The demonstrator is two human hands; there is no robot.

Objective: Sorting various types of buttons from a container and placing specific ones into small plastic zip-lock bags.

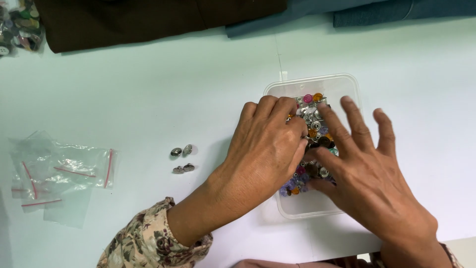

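Hands meet over a clear plastic box (337, 84) in the head view, which is the only view given. The box sits on a pale table (148, 89), right of centre, and holds a heap of mixed buttons (313, 121): silver metal ones, with pink, orange, purple and dark ones among them.

The left hand (263, 149) comes in from the lower left, its wrist in a floral sleeve (144, 243). It lies palm down across the left part of the box, its fingers bent and close together, with the tips pressed into the heap. Whether they pinch a button cannot be told, since the tips are hidden.

The right hand (367, 173) comes in from the lower right and lies over the right part of the box. Its fingers are spread apart and nearly straight, resting on the buttons and holding nothing. The two hands touch near the middle of the heap.

Left of the box, well apart from it, four small silver buttons (182, 160) lie on the table in two pairs. Farther left lie several empty clear zip bags (59, 173) with red seal strips. Along the far edge of the table lie a dark brown cloth (148, 20) and a blue-grey cloth (347, 10), and a bag of dark buttons (17, 25) sits in the far left corner.
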